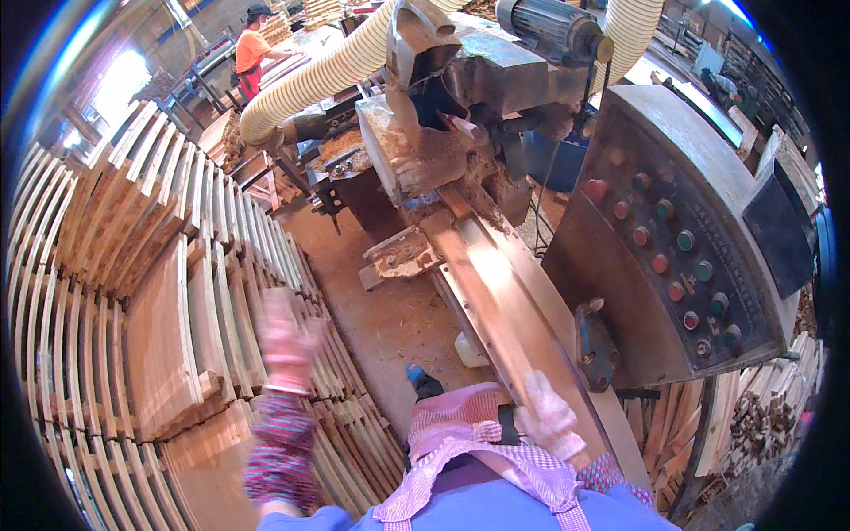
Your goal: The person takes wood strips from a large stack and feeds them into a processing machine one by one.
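My right hand (549,418), in a pale pink glove, grips the near end of a long wooden board (492,292). This board lies along the narrow machine bed (567,354), and its far end runs up to the dusty head of a woodworking machine (421,150). My left hand (290,343), gloved in pink with a patterned sleeve behind it, is raised over the stacked boards (199,310) on the left. Motion smears its fingers, so I cannot make out their pose or whether they touch a board.
A control panel (660,239) with red and green buttons stands to the right. A cream ribbed hose (319,75) arches at the back. A person in orange (251,53) works at the far left. Wood offcuts (753,425) are piled at the lower right. Shavings lie on the floor (354,310).
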`<state>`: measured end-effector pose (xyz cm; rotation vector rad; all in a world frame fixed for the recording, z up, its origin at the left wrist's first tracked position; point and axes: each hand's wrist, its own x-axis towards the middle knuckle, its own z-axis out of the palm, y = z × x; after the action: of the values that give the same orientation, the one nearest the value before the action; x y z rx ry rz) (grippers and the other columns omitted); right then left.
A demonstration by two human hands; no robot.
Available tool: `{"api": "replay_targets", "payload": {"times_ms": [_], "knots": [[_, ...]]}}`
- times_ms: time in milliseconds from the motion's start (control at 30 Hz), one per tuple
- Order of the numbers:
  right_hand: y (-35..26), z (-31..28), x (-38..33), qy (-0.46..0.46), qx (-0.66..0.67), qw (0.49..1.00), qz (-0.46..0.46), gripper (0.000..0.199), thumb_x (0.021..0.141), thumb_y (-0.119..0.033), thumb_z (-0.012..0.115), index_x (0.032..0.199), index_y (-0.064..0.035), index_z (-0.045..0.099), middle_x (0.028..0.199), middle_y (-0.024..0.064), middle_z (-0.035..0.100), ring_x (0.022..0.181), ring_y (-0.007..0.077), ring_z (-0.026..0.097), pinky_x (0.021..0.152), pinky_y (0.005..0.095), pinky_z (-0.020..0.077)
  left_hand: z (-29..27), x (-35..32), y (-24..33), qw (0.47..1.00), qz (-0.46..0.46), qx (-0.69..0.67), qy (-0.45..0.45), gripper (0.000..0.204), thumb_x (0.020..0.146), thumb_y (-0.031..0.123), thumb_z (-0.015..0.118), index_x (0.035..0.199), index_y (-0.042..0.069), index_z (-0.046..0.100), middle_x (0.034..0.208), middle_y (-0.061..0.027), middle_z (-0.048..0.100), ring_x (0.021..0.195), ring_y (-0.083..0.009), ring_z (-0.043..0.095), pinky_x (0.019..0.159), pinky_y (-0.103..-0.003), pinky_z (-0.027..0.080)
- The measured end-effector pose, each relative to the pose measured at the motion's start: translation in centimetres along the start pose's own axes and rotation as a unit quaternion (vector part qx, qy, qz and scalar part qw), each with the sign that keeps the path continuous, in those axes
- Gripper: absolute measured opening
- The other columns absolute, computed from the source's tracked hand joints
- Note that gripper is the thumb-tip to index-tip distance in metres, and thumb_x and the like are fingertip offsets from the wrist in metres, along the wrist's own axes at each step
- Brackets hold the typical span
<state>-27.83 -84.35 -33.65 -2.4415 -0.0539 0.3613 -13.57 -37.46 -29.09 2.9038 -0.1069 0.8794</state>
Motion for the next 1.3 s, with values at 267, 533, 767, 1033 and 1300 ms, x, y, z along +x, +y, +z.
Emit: {"api": "replay_targets", "payload": {"times_ms": [267,533,767,1033,1300], "knots": [[3.9,1.5,9.4,0.158,-0.286,0.936,-0.129,0.055,0.084,-0.022,0.06,0.133,0.001,0.05,0.139,0.023,0.047,0.13,0.0418,0.041,0.111,0.0528,0.0306,-10.3,2.6,-26.1,0.746,-0.475,0.345,-0.314,0.107,0.071,0.018,0.077,0.155,0.008,0.011,0.16,-0.0186,0.016,0.147,-0.033,0.02,0.119,-0.044,0.022],[-1.5,1.0,33.3,0.237,-0.278,0.904,-0.22,0.038,0.089,-0.019,0.054,0.124,-0.0041,0.053,0.131,0.0139,0.052,0.124,0.0332,0.044,0.106,0.0455,0.0336,-11.1,1.6,-26.5,0.864,-0.41,0.204,-0.211,0.083,0.066,0.005,0.074,0.141,0.002,0.038,0.139,-0.0209,0.047,0.123,-0.0359,0.05,0.101,-0.041,0.045],[-10.0,3.2,27.4,0.021,0.344,0.871,-0.351,0.046,0.09,-0.024,0.067,0.127,0.0007,0.058,0.135,0.015,0.058,0.126,0.024,0.053,0.105,0.0344,0.0427,-8.3,-1.6,-0.7,0.712,-0.399,-0.576,0.048,0.028,0.087,0.011,0.067,0.113,0.001,0.063,0.101,-0.0104,0.068,0.084,-0.021,0.067,0.071,-0.034,0.056],[-7.8,5.5,7.0,-0.025,0.266,0.939,-0.215,0.087,0.083,-0.025,0.071,0.151,0.0005,0.024,0.151,0.0239,0.034,0.141,0.0299,0.035,0.115,0.0351,0.0312,5.5,-4.8,20.9,0.583,-0.37,-0.724,-0.009,0.051,0.096,0.042,0.059,0.123,0.0,0.055,0.108,-0.0126,0.065,0.097,-0.021,0.064,0.081,-0.034,0.054],[6.2,3.9,-1.8,0.16,-0.222,0.959,-0.076,0.059,0.081,-0.017,0.061,0.135,0.0017,0.048,0.135,0.0262,0.05,0.122,0.0418,0.051,0.103,0.0523,0.0409,7.5,-5.9,21.3,0.599,-0.43,-0.664,-0.121,0.047,0.099,0.041,0.052,0.127,0.005,0.046,0.11,-0.0108,0.065,0.094,-0.0207,0.065,0.072,-0.035,0.057]]}}
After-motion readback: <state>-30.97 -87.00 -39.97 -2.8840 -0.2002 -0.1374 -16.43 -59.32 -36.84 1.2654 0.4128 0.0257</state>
